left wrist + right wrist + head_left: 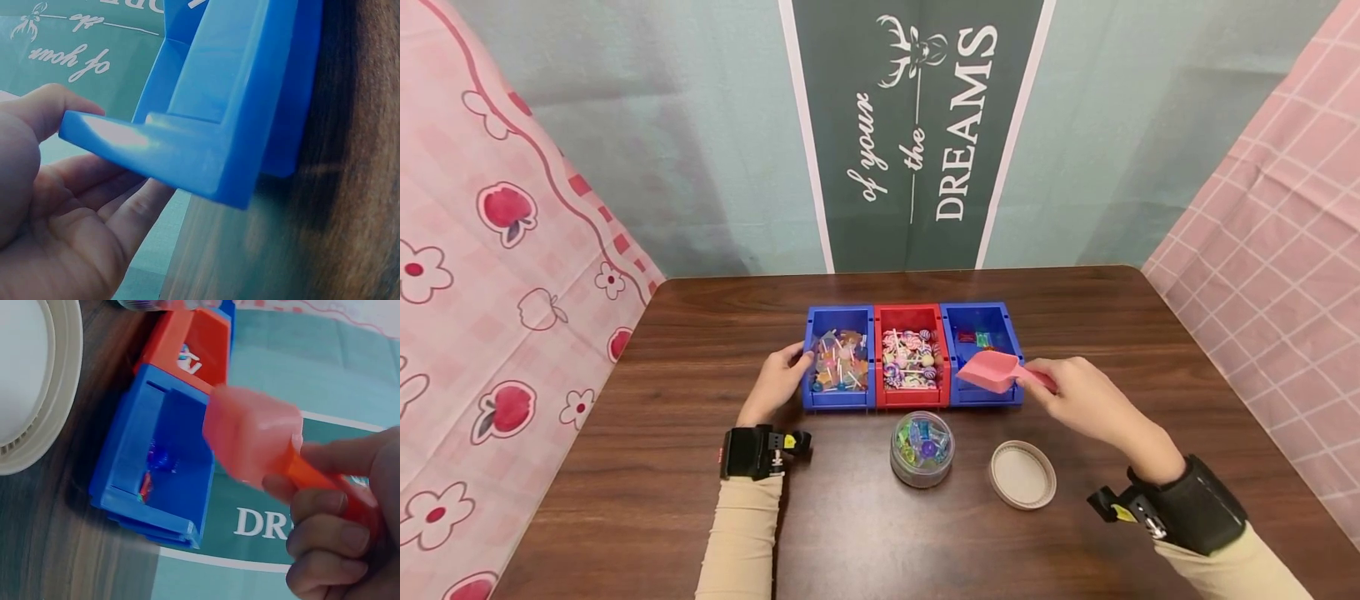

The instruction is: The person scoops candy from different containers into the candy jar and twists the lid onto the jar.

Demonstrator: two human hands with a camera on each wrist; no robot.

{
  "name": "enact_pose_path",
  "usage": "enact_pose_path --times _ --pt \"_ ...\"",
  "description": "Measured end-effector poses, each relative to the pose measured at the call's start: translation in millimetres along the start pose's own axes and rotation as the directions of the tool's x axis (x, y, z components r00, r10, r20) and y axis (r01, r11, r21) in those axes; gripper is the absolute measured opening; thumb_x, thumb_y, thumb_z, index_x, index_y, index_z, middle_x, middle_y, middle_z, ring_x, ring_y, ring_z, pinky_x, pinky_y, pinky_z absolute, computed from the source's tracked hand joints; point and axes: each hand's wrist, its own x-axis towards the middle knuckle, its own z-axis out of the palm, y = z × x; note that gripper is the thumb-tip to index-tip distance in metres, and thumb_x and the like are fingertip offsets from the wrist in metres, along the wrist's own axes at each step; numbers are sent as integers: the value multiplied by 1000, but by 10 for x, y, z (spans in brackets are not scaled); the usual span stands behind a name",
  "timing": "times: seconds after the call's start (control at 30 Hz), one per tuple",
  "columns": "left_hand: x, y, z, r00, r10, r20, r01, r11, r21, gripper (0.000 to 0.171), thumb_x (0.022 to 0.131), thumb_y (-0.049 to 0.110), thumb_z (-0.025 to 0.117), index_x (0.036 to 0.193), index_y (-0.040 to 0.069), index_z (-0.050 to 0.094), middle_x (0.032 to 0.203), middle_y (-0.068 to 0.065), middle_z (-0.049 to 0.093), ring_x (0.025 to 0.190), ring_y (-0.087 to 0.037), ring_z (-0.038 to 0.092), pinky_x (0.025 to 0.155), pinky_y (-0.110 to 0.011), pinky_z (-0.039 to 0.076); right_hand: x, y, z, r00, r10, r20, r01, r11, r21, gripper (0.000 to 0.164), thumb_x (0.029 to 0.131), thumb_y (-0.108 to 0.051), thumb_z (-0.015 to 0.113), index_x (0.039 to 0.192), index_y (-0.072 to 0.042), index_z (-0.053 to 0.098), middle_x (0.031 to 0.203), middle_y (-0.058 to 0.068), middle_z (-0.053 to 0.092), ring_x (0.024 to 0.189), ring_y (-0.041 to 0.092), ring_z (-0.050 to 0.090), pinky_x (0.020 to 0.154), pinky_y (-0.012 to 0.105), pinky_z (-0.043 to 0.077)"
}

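Note:
My right hand (1081, 397) grips the handle of a pink scoop (991, 370), its fingers curled round it. The scoop is over the right blue bin (985, 398), where a few clear coloured pieces (976, 338) lie. With thumb and fingers, my left hand (775, 383) holds the side wall of the left blue bin (187, 150), which contains lollipops and other wrapped candies (841, 362). Between them sits a red bin (912, 398) of lollipops and striped candies (910, 358). A clear jar (922, 477) in front contains green, blue and purple pieces.
A round pale lid (1022, 475) lies on the brown wooden table (865, 542), to the right of the jar. Behind the table hangs a green cloth with white lettering (917, 167). Pink patterned cloths (512, 317) hang at both sides.

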Motion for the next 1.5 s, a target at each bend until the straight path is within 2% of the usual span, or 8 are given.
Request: enact_pose_path --times 0.2,0.43,0.6,0.77,1.07,1.23,1.5 --pt "10 -4 11 1000 -7 1 7 1000 -11 46 102 21 44 142 -2 44 134 -24 57 110 -28 58 104 -47 48 119 53 77 996 85 -23 -85 996 -19 18 90 -17 64 85 0 66 54 -5 33 50 8 30 49 20 22" --pt "8 -5 7 1000 1 -3 -1 1000 -7 46 102 21 45 141 -2 45 132 -24 59 108 -28 60 102 -47 50 280 71 209 983 175 -58 -177 984 -29 23 92 -18 60 86 4 66 54 -2 36 51 14 37 47 25 23" --pt "12 -12 11 1000 3 -4 -3 1000 -4 46 102 21 45 141 -2 45 133 -24 58 110 -29 59 103 -47 49 393 77 366 966 242 -95 -247 968 -47 27 90 -17 57 70 -1 61 53 1 40 50 19 42 44 26 28" --pt "15 -20 19 1000 -5 -5 5 1000 -12 47 102 22 45 142 -2 44 137 -24 56 113 -31 58 105 -48 47 470 73 467 944 318 -83 -323 945 -46 36 90 -19 55 56 -7 47 53 5 43 50 23 45 43 29 31" --pt "18 -13 18 1000 -1 -11 1 1000 -7 46 101 22 45 141 -2 45 136 -24 56 112 -31 58 105 -48 47 554 32 562 934 348 -78 -354 933 -71 39 90 -20 55 55 -6 46 55 11 49 52 27 49 43 33 35" --pt "20 -15 21 1000 -7 -10 7 1000 -10 47 101 22 45 142 -2 44 137 -24 56 112 -29 58 105 -48 47 588 1 594 916 391 -85 -398 913 -88 41 89 -21 55 52 -7 46 58 17 56 52 30 52 42 37 39" --pt "15 -10 10 1000 -4 -9 4 1000 -10 47 102 22 45 142 -2 44 137 -23 56 113 -29 58 105 -48 47 670 -20 638 894 446 -40 -447 889 -101 40 89 -20 54 52 -8 45 58 10 49 53 25 49 43 30 36"
